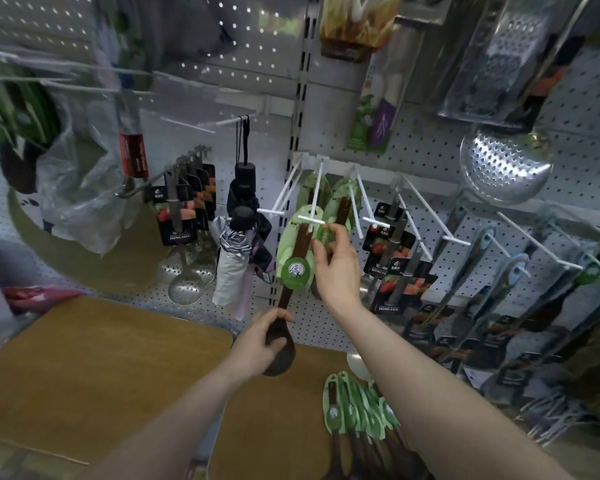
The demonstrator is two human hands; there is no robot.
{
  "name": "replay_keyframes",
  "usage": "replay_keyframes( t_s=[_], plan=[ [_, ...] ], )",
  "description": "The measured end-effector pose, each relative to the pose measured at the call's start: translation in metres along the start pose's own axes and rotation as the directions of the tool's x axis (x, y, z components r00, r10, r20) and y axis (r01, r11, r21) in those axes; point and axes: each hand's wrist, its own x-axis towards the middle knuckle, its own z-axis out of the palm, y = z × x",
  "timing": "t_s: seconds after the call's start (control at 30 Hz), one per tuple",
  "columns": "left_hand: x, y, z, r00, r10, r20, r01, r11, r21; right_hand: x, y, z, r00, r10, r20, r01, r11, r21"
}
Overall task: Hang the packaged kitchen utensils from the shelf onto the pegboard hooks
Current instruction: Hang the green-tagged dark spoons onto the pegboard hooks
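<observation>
A dark wooden ladle (293, 258) with a green card label stands nearly upright in front of a white pegboard hook (310, 220). My left hand (262, 344) grips its brown bowl from below. My right hand (336, 261) pinches the top of the green card at the tip of the hook. Another green-carded ladle (342, 206) hangs further back on the same hook row. On the wooden shelf (101, 362) at the lower middle lies a pile of several more green-carded ladles (357, 410).
Black-carded metal utensils (394, 258) hang on hooks just right of my right hand. Folded umbrellas (238, 251) and skimmers (184, 237) hang to the left. A grater (506, 64) and a large strainer (506, 168) hang upper right. More utensils fill the right pegboard (326, 317).
</observation>
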Motion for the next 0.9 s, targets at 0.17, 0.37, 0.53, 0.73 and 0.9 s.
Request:
replay_keyframes(
  t_s=[0.17,0.37,0.53,0.73,0.9],
  plan=[
    [0.033,0.003,0.004,1.0,-0.007,-0.004,0.007,0.999,0.042,0.039,0.001,0.016,0.994,0.073,-0.079,-0.076,0.996,-0.045],
    [0.065,0.005,0.006,0.997,-0.052,0.052,0.045,0.991,0.127,0.065,0.011,0.027,0.993,-0.011,-0.116,0.002,0.997,-0.076],
    [0.072,0.005,0.007,0.994,-0.087,0.067,0.073,0.98,0.187,0.064,0.014,0.028,0.992,-0.026,-0.12,0.018,0.998,-0.067],
    [0.051,0.001,-0.001,0.995,-0.062,0.073,0.043,0.969,0.242,0.043,0.019,0.012,0.999,-0.015,-0.039,0.007,0.982,-0.191],
    [0.013,-0.01,-0.005,0.996,-0.055,0.069,0.032,0.954,0.298,-0.007,0.038,-0.008,0.992,-0.116,0.048,0.124,0.957,-0.262]
  ],
)
